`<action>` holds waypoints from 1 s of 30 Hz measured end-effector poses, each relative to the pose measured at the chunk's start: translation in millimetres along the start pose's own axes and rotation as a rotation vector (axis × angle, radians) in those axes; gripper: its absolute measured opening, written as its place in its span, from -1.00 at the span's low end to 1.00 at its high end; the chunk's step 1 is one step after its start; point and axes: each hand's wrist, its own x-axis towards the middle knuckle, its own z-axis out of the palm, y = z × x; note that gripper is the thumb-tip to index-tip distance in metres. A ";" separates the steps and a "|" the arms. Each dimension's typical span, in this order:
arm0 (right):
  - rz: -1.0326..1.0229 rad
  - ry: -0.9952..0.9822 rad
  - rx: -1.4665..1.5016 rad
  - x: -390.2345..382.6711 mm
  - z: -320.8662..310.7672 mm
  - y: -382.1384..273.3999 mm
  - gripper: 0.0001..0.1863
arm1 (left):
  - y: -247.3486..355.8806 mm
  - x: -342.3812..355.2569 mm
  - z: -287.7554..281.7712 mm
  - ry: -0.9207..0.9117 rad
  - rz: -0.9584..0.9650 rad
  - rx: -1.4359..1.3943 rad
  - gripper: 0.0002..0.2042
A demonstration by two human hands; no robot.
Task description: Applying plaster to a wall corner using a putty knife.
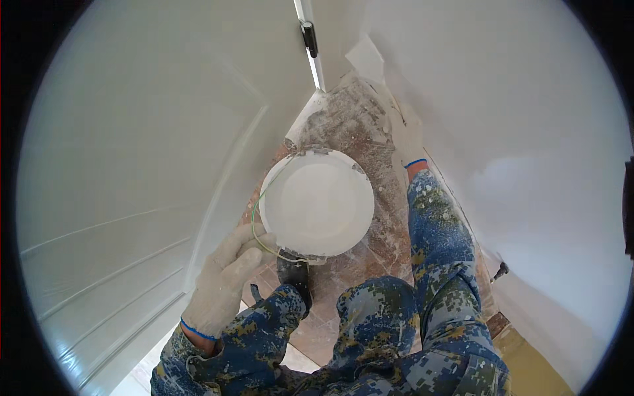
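My left hand (pixel 224 284), in a whitish glove with a blue cuff, is closed on the thin green handle (pixel 255 212) of a round bucket (pixel 316 208) filled with white, smooth material. Smears mark the bucket's rim. My gloved right hand (pixel 406 132) is up along the right wall, closed on a wide, white-coated scraper (pixel 365 61) whose blade is at the wall's surface; its grip is mostly hidden by the fingers. The bucket stands between my two arms, beside my black boot (pixel 295 274).
Glossy pale panels (pixel 119 158) line the left, and a pale wall (pixel 528 119) the right. A light strip with a black fitting (pixel 310 38) is at the top. Dusty, stained flooring (pixel 343 115) narrows ahead. A small black object (pixel 502 270) sits low on the right.
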 end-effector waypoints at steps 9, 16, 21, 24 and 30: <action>-0.246 0.078 -0.159 43.6 10.1 22.8 -0.70 | -7.7 17.1 3.0 0.006 0.034 0.045 -0.42; -0.259 -0.027 -0.268 59.9 22.2 46.4 -0.62 | -14.0 28.1 0.9 0.039 0.009 0.050 -0.48; -0.281 0.002 -0.395 65.5 35.9 85.2 -0.65 | -9.9 30.2 1.0 0.026 0.005 0.028 -0.50; -0.277 -0.001 -0.425 66.3 46.0 85.4 -0.66 | -12.6 32.7 -2.9 0.039 -0.003 0.039 -0.48; -0.214 0.044 -0.473 59.3 63.5 106.1 -0.62 | -12.0 35.8 -5.8 0.040 -0.002 0.045 -0.45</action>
